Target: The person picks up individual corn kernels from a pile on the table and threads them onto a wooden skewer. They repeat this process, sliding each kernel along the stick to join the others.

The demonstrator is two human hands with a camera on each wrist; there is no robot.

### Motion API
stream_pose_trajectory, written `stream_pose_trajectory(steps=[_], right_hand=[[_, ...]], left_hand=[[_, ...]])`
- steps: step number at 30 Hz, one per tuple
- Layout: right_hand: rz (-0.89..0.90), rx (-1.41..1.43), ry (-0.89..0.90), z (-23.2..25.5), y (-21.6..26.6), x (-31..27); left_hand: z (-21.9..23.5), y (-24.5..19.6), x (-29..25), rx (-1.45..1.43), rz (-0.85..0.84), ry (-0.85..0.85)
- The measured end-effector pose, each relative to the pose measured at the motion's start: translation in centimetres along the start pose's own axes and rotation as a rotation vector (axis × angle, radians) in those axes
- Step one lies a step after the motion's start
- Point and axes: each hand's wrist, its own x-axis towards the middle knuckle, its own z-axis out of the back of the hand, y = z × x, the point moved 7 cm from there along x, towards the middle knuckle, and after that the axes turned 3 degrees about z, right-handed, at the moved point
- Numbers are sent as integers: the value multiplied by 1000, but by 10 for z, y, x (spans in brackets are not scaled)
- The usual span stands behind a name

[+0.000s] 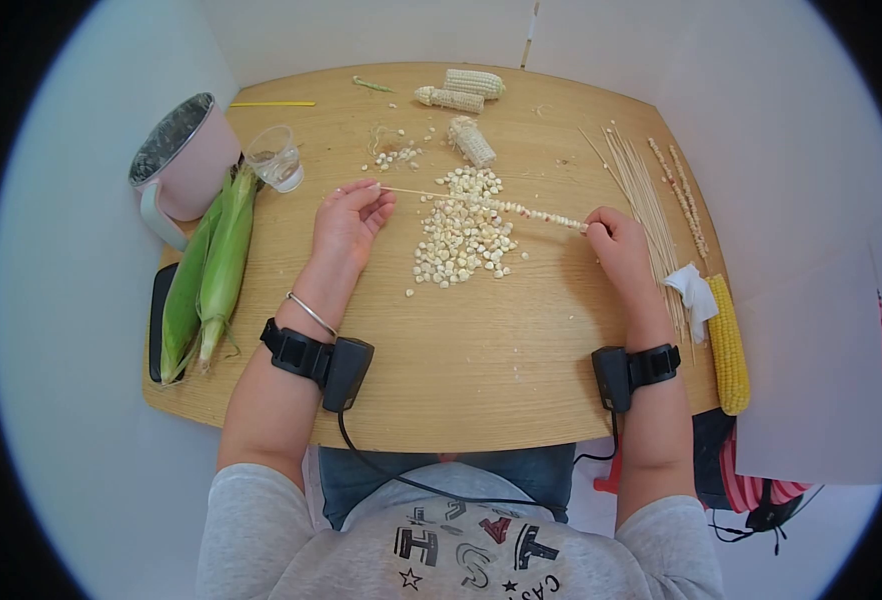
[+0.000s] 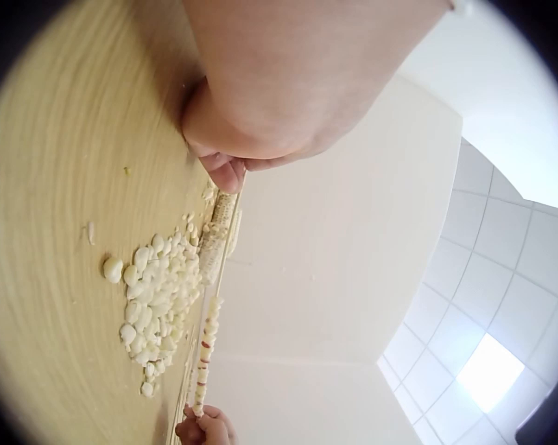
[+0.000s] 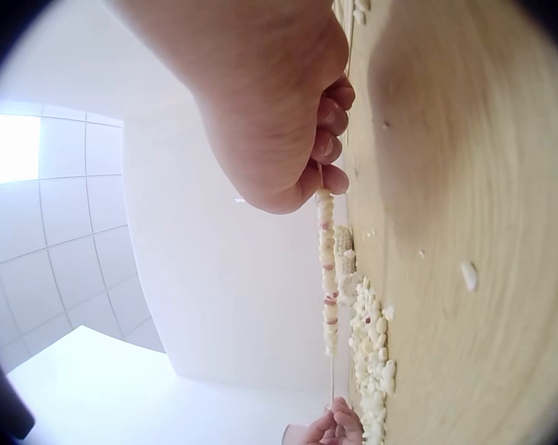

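Note:
A thin wooden skewer [image 1: 421, 192] stretches between the two hands above the table. Corn kernels [image 1: 536, 213], mostly cream with a few reddish ones, are threaded along its right half. My left hand [image 1: 346, 228] pinches the bare left end between thumb and fingers. At the other end, my right hand [image 1: 623, 255] grips the skewer with curled fingers, right beside the last kernels. Below the skewer lies a pile of loose kernels [image 1: 461, 245]. In the right wrist view the threaded kernels [image 3: 328, 269] sit packed in a row, with bare stick toward the left hand.
Behind the pile lie a partly stripped cob [image 1: 473, 142] and two more pale cobs [image 1: 451, 99]. Bare skewers [image 1: 641, 190], two threaded skewers [image 1: 686, 205], a tissue [image 1: 694, 298] and yellow corn [image 1: 727, 345] are on the right. Husked corn [image 1: 226, 260], a cup [image 1: 276, 160] and a pink pot [image 1: 196, 165] stand left.

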Motion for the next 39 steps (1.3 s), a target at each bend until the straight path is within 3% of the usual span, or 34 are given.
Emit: stream_pose_trajectory(steps=[16, 39], right_hand=[[-17, 18, -8, 0, -4, 1], [-20, 13, -21, 2, -10, 2]], left_hand=[[-9, 5, 4, -120, 112, 199], [-16, 6, 0, -131, 134, 232]])
